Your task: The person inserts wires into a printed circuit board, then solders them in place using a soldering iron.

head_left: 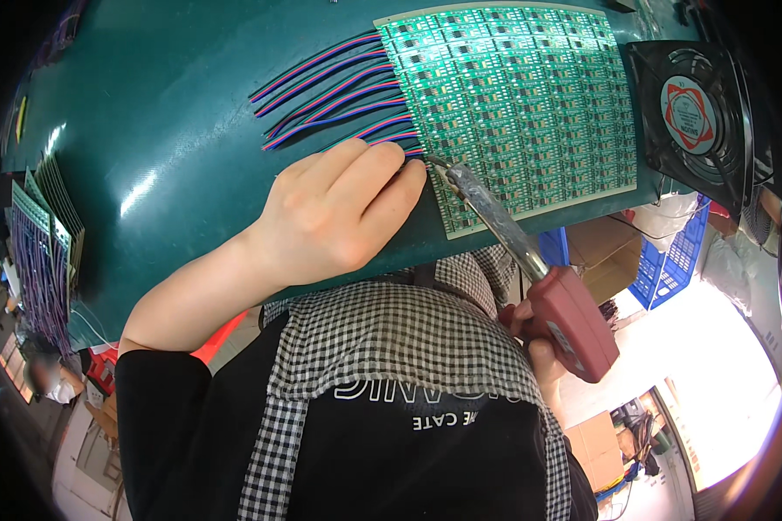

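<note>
A green panel of small circuit boards [521, 104] lies on the table, with several red, blue and black wire strands [321, 74] joined along its left edge. My left hand [347, 200] is closed at the panel's lower left edge, its fingertips pinching a strand of wires [414, 154] against the edge. My right hand [540, 352], partly hidden, grips the dark red handle of a soldering gun [573, 326]. The gun's metal barrel reaches up and left over the panel's corner. Its tip is beside my left fingertips, at the wire ends; whether it touches them I cannot tell.
A black fan [712, 126] stands right of the panel on the green table [165, 104]. Wired panels [48, 234] are stacked at the table's left end. Below the table's edge are a blue basket [669, 260] and a cardboard box [595, 247]. Another person [56, 382] is far left.
</note>
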`<state>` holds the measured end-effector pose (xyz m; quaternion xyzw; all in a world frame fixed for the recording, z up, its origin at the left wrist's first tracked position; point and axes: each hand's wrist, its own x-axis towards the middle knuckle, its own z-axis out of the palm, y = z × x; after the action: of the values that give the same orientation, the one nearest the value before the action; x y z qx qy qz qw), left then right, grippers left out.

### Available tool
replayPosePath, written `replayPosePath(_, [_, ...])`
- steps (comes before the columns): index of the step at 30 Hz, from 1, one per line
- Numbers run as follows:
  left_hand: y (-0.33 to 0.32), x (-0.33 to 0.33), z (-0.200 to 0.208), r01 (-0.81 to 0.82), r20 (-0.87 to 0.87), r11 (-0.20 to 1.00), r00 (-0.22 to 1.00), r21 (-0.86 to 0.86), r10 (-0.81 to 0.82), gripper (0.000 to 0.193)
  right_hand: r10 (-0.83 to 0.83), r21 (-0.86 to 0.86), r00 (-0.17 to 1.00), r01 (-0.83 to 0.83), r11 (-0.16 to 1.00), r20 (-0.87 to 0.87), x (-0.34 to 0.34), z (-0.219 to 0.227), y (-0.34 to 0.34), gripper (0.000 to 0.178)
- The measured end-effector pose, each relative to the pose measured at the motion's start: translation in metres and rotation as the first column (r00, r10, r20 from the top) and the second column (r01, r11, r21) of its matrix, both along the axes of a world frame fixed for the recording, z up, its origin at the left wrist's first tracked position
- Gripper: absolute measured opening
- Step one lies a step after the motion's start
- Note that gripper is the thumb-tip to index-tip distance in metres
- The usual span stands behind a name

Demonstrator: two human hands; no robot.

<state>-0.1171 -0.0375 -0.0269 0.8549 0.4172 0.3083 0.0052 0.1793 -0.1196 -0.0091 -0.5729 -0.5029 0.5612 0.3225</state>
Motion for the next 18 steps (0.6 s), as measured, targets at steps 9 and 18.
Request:
replayPosePath(9, [-0.002, 0.002, -0.001, -0.033, -0.028, 0.999, 0.999, 0.016, 0.034, 0.032, 0.053, 0.113, 0.997, -0.059, 0.992, 0.056, 0.003, -0.001, -0.001, 0.078])
replayPosePath(18, [0.0, 0.0, -0.004, -0.014, -0.044, 0.999, 0.999, 0.048, 0.016, 0.029, 0.125, 0.157, 0.978, -0.151, 0.976, 0.165, 0.025, -0.014, -0.013, 0.074])
